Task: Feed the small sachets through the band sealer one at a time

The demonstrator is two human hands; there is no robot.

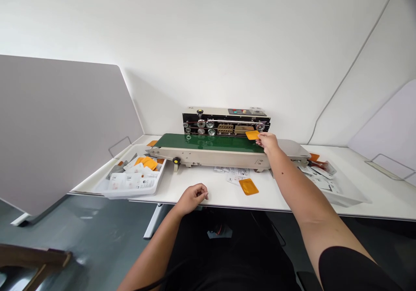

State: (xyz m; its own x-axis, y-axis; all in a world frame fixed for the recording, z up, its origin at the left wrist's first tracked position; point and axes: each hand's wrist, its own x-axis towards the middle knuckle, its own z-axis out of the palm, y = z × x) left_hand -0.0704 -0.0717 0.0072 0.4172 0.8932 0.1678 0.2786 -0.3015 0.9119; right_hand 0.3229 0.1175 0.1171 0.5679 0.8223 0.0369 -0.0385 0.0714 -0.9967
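One flat, square-cornered orange pouch is sitting pinched between the thumb and fingers of the right hand, which is reaching over the glossy green conveyor belt toward the black-fronted machine with silver rollers. Whether the pouch is touching the machine, I cannot tell. The left hand is resting by the front edge of the white tabletop, its fingers loosely curling; what they may be enclosing is hidden. A second flat orange pouch is lying on the tabletop, beside white printed packets. If the pinch is tilting, the pouch could be meeting the machine crookedly and creasing; fingertips straying too near the rollers could be getting nipped.
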